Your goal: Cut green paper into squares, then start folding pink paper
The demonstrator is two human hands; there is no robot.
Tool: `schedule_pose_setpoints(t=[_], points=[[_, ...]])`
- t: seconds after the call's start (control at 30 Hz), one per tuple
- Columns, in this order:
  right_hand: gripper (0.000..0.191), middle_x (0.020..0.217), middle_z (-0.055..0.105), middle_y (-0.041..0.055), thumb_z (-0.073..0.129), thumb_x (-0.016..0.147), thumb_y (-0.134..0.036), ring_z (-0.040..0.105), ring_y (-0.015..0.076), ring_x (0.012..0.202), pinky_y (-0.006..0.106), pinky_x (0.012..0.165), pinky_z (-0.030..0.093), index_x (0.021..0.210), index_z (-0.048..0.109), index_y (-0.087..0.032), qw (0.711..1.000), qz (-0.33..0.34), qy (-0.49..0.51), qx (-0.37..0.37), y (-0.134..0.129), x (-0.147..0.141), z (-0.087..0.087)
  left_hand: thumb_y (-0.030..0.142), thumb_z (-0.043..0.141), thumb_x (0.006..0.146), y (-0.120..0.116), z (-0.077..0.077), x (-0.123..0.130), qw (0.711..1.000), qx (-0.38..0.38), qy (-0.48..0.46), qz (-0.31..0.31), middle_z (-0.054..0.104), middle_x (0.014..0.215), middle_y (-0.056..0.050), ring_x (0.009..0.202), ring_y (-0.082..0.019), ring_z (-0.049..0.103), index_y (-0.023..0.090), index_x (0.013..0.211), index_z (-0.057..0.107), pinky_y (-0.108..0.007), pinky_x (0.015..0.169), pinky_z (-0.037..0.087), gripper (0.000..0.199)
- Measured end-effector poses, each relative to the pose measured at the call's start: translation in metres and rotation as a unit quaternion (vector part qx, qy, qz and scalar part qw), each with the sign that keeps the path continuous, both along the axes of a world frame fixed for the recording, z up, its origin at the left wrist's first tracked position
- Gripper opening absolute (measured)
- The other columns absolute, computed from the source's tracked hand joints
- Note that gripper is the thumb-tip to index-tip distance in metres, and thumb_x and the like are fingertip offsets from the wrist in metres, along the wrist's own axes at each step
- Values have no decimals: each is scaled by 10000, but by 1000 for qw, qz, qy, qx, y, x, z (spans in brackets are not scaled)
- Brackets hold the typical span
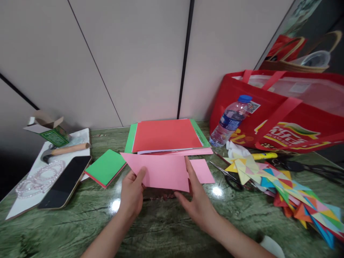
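A pink sheet of paper (pixel 163 172) is held above the table, its upper left corner pointed. My left hand (pixel 133 191) pinches its lower left edge, thumb on top. At the sheet's right edge my right hand (pixel 196 197) has its thumb and fingers apart, the fingertips beside or just behind the paper. Under and behind the sheet's right side lies a smaller pink piece (pixel 202 171). Farther back is a stack of paper with a red sheet (pixel 166 134) on top and green sheets around it. Green squares (pixel 106 166) over red ones lie at the left.
At the left are a phone (pixel 66 182), beads (pixel 40 179), a wooden-handled tool (pixel 70 148) and a small box (pixel 53 132). At the right stand a bottle (pixel 229 122) and a red bag (pixel 268 114), with scissors (pixel 232 179) and a folded-paper chain (pixel 290 190) in front.
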State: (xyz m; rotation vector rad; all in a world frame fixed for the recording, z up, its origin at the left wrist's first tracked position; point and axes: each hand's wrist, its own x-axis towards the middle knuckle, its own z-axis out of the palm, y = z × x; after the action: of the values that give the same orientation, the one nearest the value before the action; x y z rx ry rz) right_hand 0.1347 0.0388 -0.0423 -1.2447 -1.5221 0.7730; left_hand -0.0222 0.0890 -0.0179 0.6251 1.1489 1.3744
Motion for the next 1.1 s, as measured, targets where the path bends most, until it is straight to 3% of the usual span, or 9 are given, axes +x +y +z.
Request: schedule_pose_setpoints(t=[0.13, 0.23, 0.33, 0.5, 0.6, 0.73, 0.83, 1.0, 1.1], points=[[743, 1412, 236, 64, 431, 785, -106, 243, 218, 1289, 430, 1029, 280, 1386, 26, -270, 1000, -15, 18, 17, 3, 3, -7, 287, 724, 561, 2, -1, -2, 1000, 0, 5, 9, 665, 678, -22, 562, -100, 567, 129, 758, 637, -187, 493, 416, 267], [623, 1333, 373, 54, 456, 788, -130, 288, 234, 1261, 452, 1008, 301, 1344, 224, -293, 999, 0, -30, 20, 3, 7, -5, 287, 729, 555, 1, 0, -2, 1000, -3, 7, 11, 665, 672, -26, 551, -104, 566, 125, 749, 637, -190, 483, 417, 268], [396, 1163, 527, 44, 500, 789, -177, 397, 240, 1173, 446, 967, 341, 1167, 458, -286, 997, 14, -70, 15, 4, 9, -1, 305, 725, 566, 1, 2, -1, 1000, 0, 5, 0, 668, 686, -22, 551, -101, 567, 130, 760, 636, -188, 486, 421, 276], [153, 922, 598, 38, 496, 818, -246, 542, 194, 898, 389, 843, 421, 960, 553, -236, 998, 18, -52, 3, 4, 9, 2, 310, 723, 579, 1, 4, 0, 1000, 3, -15, -12, 678, 744, -27, 606, -107, 583, 137, 803, 641, -196, 532, 442, 294], [98, 825, 567, 38, 541, 791, -278, 535, 205, 871, 401, 825, 421, 853, 599, -228, 999, 3, -49, -2, 5, 9, 4, 304, 717, 593, 0, 2, -1, 999, 0, -19, -30, 680, 749, -29, 615, -105, 582, 139, 814, 649, -202, 556, 447, 284], [128, 1130, 485, 83, 663, 685, -289, 447, 258, 1089, 419, 880, 400, 774, 607, -217, 998, -58, 29, 2, 7, 10, 8, 308, 711, 603, -1, 0, -2, 998, -6, -2, -69, 676, 712, -31, 583, -97, 563, 129, 814, 661, -197, 535, 434, 281], [209, 1270, 383, 80, 725, 606, -271, 420, 262, 1135, 396, 850, 437, 746, 581, -211, 990, -71, 124, -12, 8, 9, 9, 314, 708, 608, -2, 0, -2, 995, -2, 19, -101, 669, 681, -33, 560, -92, 544, 119, 796, 667, -198, 530, 429, 275], [262, 1132, 502, 84, 732, 585, -233, 557, 199, 927, 317, 715, 497, 744, 527, -195, 952, -51, 294, -62, 10, 6, 10, 328, 697, 622, -6, 1, 1, 991, -4, 26, -133, 660, 655, -22, 541, -78, 515, 127, 770, 669, -186, 514, 409, 251], [292, 1011, 564, 58, 724, 593, -206, 589, 159, 804, 301, 697, 500, 773, 495, -195, 934, -62, 345, -76, 11, 5, 12, 334, 686, 635, -10, -2, 4, 989, -1, 25, -148, 664, 681, -27, 563, -86, 524, 133, 786, 669, -196, 540, 419, 252]])
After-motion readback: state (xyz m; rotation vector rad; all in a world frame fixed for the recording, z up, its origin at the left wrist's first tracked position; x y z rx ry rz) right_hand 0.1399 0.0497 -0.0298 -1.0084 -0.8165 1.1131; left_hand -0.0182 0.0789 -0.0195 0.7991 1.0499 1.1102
